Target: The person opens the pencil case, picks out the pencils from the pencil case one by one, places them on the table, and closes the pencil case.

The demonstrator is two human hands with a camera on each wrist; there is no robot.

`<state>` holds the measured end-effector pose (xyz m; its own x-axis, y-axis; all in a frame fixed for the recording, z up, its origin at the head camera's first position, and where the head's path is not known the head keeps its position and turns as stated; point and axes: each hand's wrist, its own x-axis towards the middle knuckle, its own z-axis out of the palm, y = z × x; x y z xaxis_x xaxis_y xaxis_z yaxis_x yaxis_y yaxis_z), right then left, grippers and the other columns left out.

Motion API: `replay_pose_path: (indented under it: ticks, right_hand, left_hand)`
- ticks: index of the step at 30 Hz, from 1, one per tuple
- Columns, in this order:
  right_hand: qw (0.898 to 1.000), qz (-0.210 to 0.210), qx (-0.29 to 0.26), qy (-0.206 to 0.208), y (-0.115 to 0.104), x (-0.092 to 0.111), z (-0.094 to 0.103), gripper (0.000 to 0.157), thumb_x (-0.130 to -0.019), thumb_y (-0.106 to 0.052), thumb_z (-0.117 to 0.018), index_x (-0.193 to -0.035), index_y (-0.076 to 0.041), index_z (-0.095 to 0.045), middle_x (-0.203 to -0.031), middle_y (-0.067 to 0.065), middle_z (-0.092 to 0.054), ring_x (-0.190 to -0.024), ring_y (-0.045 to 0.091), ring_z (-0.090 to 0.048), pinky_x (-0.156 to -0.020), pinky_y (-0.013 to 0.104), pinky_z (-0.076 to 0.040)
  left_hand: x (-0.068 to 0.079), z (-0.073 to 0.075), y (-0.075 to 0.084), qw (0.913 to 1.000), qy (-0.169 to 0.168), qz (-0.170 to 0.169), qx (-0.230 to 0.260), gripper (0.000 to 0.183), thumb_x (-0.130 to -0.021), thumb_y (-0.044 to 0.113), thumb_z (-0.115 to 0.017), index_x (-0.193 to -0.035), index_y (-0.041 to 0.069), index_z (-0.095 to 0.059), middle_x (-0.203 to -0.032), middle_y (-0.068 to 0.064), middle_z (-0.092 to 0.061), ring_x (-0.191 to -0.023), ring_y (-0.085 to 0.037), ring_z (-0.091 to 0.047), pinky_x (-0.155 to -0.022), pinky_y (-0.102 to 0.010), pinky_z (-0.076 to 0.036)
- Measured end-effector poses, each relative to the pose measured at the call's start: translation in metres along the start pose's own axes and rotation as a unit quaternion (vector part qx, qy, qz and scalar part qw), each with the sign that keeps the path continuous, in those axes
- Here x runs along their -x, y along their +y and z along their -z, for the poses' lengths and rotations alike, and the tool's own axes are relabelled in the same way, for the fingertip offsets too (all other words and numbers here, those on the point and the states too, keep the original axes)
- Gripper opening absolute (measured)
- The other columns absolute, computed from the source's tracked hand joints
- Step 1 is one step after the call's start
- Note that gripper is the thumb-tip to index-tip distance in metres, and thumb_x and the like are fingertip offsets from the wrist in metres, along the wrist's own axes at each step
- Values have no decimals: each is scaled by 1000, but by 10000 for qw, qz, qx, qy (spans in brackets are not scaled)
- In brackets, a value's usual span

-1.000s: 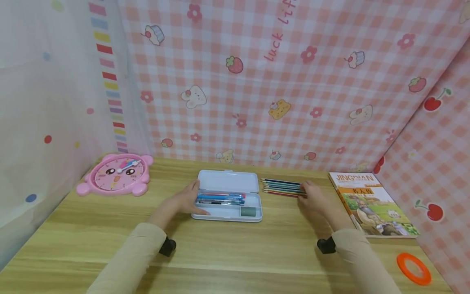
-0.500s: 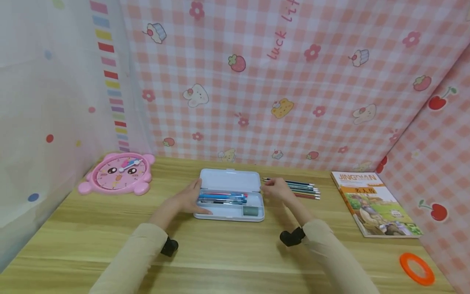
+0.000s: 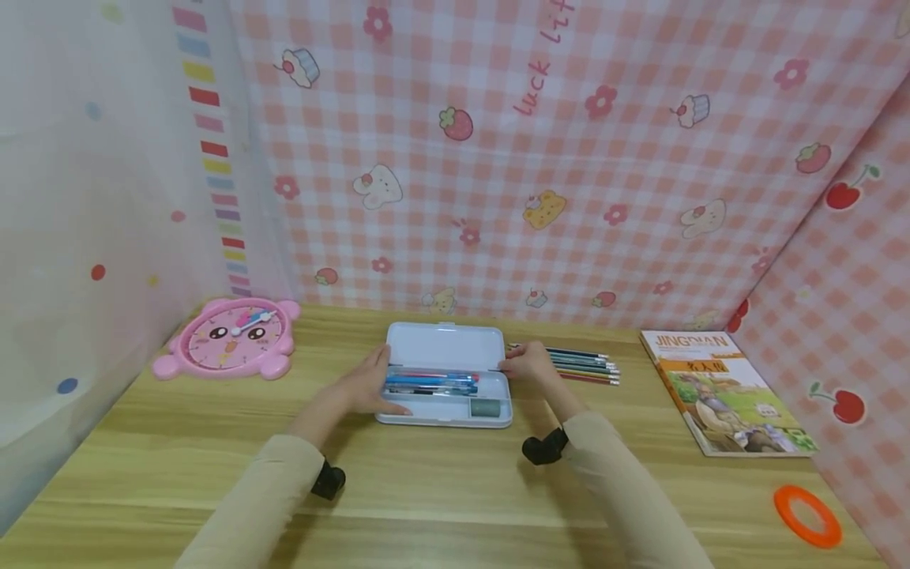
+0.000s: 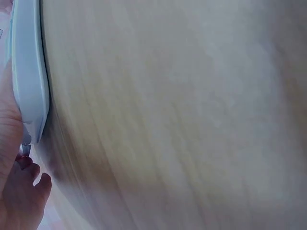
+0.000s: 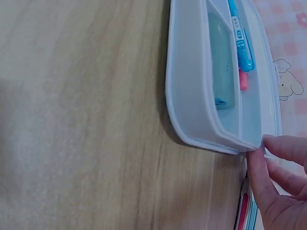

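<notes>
An open white pencil case point(image 3: 444, 345) lies on the table, its lid folded back toward the wall. Several pens point(image 3: 430, 382) fill its rear compartment, and a green-grey eraser point(image 3: 486, 408) sits in the front right one. My left hand point(image 3: 364, 389) holds the left end, with the thumb along the front and the fingers farther back. At the right end, my right hand point(image 3: 532, 363) pinches the case near the hinge; the right wrist view has its fingertips point(image 5: 269, 140) at the corner. Several pencils point(image 3: 584, 366) lie just right of the case, partly hidden behind that hand.
A pink toy clock point(image 3: 231, 338) stands at the far left. To the right lie a book point(image 3: 728, 395) and an orange ring point(image 3: 806, 515). The patterned cloth wall point(image 3: 462, 182) rises along the table's back edge.
My right hand has left the pencils' right ends and moved left to the case's right end. The pencils now lie slightly farther right. The left hand has stayed on the case.
</notes>
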<state>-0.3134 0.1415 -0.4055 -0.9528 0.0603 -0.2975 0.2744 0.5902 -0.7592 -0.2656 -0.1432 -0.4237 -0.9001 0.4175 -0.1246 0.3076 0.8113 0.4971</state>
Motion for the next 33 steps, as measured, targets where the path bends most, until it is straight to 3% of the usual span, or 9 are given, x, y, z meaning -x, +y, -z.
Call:
replay_pose_path:
  ticks: [5,9,12,16,20,23,29,30,33]
  right_hand:
    - [9998,-51,-118,-147,0,0,3,30,-80,-7,-68,-105,8,-59,-103,21,-62,-69,12,-60,-76,28,-56]
    - [9996,-121,-182,-202,1,3,4,29,-80,-7,-68,-103,7,-58,-97,16,-59,-73,15,-60,-79,30,-56]
    - [9996,-62,-227,-122,3,4,4,30,-79,-6,-69,-103,8,-58,-97,17,-59,-73,17,-63,-77,31,-56]
    - [9989,256,-379,-39,10,-9,2,37,-77,-1,-69,-110,8,-57,-104,20,-62,-77,20,-66,-73,32,-57]
    - [9924,925,-794,-147,58,-81,-10,45,-72,0,-73,-114,4,-57,-96,18,-65,-76,21,-65,-65,33,-58]
    - [9905,1037,-899,-13,69,-103,-15,46,-72,1,-72,-116,-2,-58,-89,18,-66,-73,24,-64,-62,35,-57]
    - [9911,396,-1252,196,-3,-3,2,50,-83,4,-58,-131,0,-46,-110,28,-58,-88,29,-63,-80,39,-55]
    - [9889,373,-1435,116,-10,7,5,51,-84,3,-56,-133,1,-43,-113,30,-56,-91,31,-62,-83,40,-54]
    - [9802,124,-1972,-127,-25,26,10,50,-90,-3,-51,-138,0,-36,-122,31,-51,-106,37,-57,-96,43,-47]
  left_hand:
    - [0,-6,-3,9973,430,-316,500,115,-72,43,-74,-140,-16,-3,-146,-35,-7,-137,-45,-12,-113,-53,-17]
    - [-7,-8,-3,9728,1056,-874,1865,81,-81,20,-69,-137,-14,-22,-138,-34,-31,-128,-45,-33,-107,-55,-29]
    - [-16,-4,0,9531,1408,-491,2634,63,-86,10,-62,-135,-12,-30,-130,-31,-45,-120,-42,-46,-101,-49,-40]
    - [-30,1,-11,9452,1652,412,2786,60,-90,12,-57,-137,-11,-29,-127,-27,-51,-117,-34,-52,-97,-40,-46]
    - [-79,-23,-78,9378,2028,110,2816,53,-83,2,-59,-130,-12,-40,-104,-20,-65,-92,-21,-65,-77,-28,-56]
    - [-108,-39,-120,9297,2090,73,3031,49,-81,1,-59,-126,-12,-46,-95,-19,-65,-79,-19,-64,-64,-26,-56]
    - [-71,-8,-57,9218,1665,1064,3334,44,-92,14,-53,-129,-7,-46,-118,-27,-55,-95,-30,-61,-75,-36,-57]
    - [-71,-8,-58,9121,1691,932,3616,43,-91,20,-55,-127,-3,-51,-114,-25,-59,-92,-27,-63,-72,-34,-57]
    - [-58,6,-36,8809,1590,1275,4271,55,-91,36,-52,-131,-1,-47,-122,-24,-54,-99,-28,-61,-77,-35,-57]
